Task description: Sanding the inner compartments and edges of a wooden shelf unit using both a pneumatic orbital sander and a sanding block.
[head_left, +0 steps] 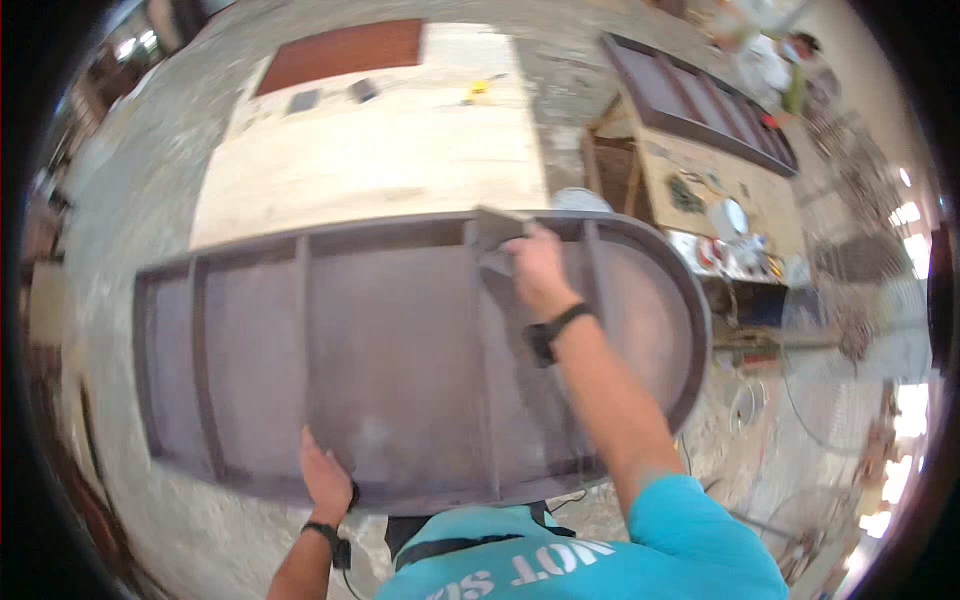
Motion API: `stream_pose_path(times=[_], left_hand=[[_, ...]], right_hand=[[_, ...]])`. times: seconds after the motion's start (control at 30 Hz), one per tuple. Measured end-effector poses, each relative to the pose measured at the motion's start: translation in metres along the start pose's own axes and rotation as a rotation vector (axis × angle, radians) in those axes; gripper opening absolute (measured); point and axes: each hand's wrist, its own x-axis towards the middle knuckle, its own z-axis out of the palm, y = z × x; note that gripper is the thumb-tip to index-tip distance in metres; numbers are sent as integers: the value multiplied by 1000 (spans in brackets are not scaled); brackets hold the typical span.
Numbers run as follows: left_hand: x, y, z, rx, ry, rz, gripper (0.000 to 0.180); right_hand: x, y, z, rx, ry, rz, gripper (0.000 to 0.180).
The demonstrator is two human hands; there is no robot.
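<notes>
A long brown cabinet-like frame [390, 330] lies in front of me, with one rounded end at the right and thin dividers across it. My right hand [543, 270] reaches to its far rim, closed on a flat grey piece that looks like sandpaper [494, 226]. That piece lies against the rim beside the top of a divider. My left hand [325, 474] rests at the near rim, left of the middle, its fingers stretched toward the inner panel and holding nothing. Both wrists wear black bands.
Beyond the frame stands a pale wooden board [370, 165] with a reddish-brown panel [345, 55] and small dark squares on it. At the right, a worktable [760, 205] carries another divided frame [700, 100], cans and tools. A person [795, 70] is behind it.
</notes>
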Motion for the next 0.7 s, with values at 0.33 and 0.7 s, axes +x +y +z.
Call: stream_pose_path(times=[0.33,0.7], left_hand=[[20,38,-11,-156,-54,83,69],[37,44,-4,-132,-141,-57,65]], right_hand=[[-6,-85,98,-1338,-480,-768,63],[69,20,259,-1571,-727,-1282,49]])
